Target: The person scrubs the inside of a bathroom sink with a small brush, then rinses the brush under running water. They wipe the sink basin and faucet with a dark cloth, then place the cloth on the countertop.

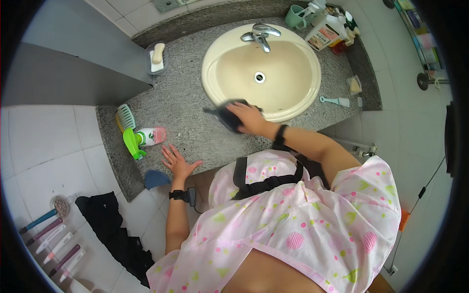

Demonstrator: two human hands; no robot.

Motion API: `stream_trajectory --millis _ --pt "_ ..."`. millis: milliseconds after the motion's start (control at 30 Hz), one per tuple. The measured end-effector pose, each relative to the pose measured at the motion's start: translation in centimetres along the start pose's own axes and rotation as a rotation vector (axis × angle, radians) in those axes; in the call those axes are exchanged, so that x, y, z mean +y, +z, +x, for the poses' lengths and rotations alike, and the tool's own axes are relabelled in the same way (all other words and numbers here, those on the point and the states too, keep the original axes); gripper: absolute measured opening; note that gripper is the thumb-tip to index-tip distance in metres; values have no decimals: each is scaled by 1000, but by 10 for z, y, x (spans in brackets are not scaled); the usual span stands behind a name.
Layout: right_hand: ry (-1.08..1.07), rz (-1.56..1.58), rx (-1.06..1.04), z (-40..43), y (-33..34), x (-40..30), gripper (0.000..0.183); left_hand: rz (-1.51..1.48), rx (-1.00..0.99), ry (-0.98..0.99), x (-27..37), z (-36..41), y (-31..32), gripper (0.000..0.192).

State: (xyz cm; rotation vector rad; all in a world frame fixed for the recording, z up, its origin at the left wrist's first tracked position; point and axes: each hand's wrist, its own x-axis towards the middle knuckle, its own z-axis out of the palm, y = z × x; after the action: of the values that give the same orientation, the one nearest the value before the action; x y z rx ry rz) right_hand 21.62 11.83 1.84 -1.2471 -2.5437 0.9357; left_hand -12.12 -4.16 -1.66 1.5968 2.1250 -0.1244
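Under my right hand (247, 117) is a dark cloth (229, 115), bunched and blurred, at the front left rim of the cream oval sink basin (234, 69). My fingers lie over the cloth; whether they pinch it is partly hidden. My left hand (178, 161) has its fingers spread at the front edge of the grey granite countertop (183, 99), holding nothing. Just beyond it lies a white and pink bottle (152, 136) with a bright green spray head (132, 143). A light green wide-tooth comb (126, 117) leans near the counter's left edge.
A chrome faucet (261, 36) stands behind the basin. At back left sits a soap dish (157, 60). A green mug (295, 16) and a large white bottle (324, 33) crowd the back right. A pale blue brush (335, 101) lies right. Black clothing (113, 230) hangs lower left.
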Motion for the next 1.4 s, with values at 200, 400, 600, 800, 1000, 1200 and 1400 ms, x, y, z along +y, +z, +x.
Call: stream_trajectory --millis 200,400,600,800,1000,1200,1400 --pt "187 -193 -77 -104 -47 27 63 4 -13 -16 1 -1 -2 154" --pt "18 15 143 -32 2 5 51 5 4 -8 1 1 2 153" --pt "65 -146 173 -103 -27 51 55 64 -14 -20 -3 5 3 153" --pt "506 -189 218 -138 -112 133 34 56 -2 -9 -5 5 6 153" --pt "483 -445 352 -132 -56 68 43 55 11 7 -7 6 9 154" --pt "208 -87 314 -83 4 8 55 29 3 11 -7 6 8 154" --pt "237 -204 184 -140 -42 63 55 18 17 16 -6 3 5 150"
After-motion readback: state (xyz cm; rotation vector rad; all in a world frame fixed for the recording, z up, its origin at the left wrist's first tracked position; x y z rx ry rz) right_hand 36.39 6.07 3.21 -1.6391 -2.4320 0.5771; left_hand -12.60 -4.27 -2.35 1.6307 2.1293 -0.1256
